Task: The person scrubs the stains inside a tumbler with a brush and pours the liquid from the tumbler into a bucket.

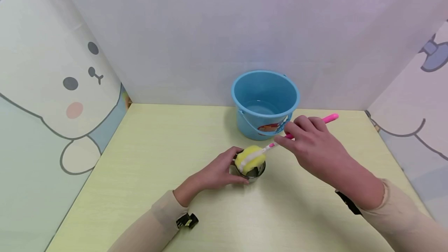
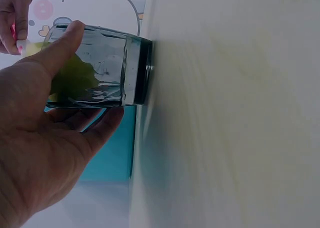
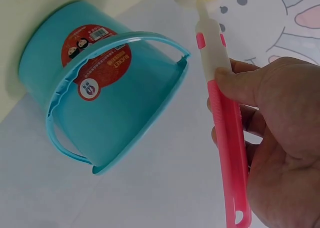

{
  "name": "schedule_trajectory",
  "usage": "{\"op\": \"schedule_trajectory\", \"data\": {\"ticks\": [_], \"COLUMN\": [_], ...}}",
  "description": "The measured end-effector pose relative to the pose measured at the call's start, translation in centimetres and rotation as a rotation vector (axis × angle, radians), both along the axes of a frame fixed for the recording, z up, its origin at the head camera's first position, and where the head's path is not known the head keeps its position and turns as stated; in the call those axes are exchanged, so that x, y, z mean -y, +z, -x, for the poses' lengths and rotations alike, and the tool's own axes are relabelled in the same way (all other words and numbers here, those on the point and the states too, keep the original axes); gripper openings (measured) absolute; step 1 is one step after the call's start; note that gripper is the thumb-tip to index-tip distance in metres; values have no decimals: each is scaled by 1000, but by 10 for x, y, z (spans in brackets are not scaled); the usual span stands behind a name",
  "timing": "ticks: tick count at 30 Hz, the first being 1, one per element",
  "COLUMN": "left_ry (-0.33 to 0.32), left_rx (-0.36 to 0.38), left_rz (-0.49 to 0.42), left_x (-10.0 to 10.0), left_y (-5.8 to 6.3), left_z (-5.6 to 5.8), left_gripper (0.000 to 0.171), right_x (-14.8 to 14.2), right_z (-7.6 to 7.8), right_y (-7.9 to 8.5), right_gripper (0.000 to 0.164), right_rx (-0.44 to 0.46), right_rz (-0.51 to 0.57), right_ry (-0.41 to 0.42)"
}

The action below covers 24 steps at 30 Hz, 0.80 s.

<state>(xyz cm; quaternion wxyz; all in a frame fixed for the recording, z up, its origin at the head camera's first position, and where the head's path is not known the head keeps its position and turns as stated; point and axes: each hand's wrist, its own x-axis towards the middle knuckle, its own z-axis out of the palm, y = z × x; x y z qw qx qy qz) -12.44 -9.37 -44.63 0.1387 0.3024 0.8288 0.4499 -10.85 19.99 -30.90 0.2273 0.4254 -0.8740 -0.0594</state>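
A dark-tinted glass tumbler (image 1: 257,175) stands upright on the table, with my left hand (image 1: 217,171) gripping it from the left side. In the left wrist view the thumb and fingers wrap the clear wall of the tumbler (image 2: 112,62), and its thick base meets the tabletop. Pushed into its mouth is the yellow sponge head (image 1: 259,154) of a cup brush. My right hand (image 1: 316,145) holds that brush by its pink handle (image 3: 229,148), thumb near the white neck (image 3: 212,52). The brush slants from upper right down to the tumbler.
A blue bucket (image 1: 247,124) stands just behind the tumbler against the back wall, its handle hanging at the front and what looks like water inside. Cartoon-printed panels (image 1: 31,49) flank the pale yellow table (image 1: 157,139) on both sides.
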Motion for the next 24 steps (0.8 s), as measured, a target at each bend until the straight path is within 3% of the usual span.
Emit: {"op": "schedule_trajectory", "data": {"ticks": [13,24], "left_ry": [-7,0], "left_rx": [8,-4], "left_rz": [-4,4], "left_x": [0,0], "left_y": [1,1], "left_z": [0,-1], "left_gripper": [78,82], "right_x": [-3,-22], "right_z": [4,6], "right_y": [-2,-3], "right_gripper": [64,61], "right_rx": [-28,47], "right_rz": [-25,-12], "right_ry": [-51,-102]}}
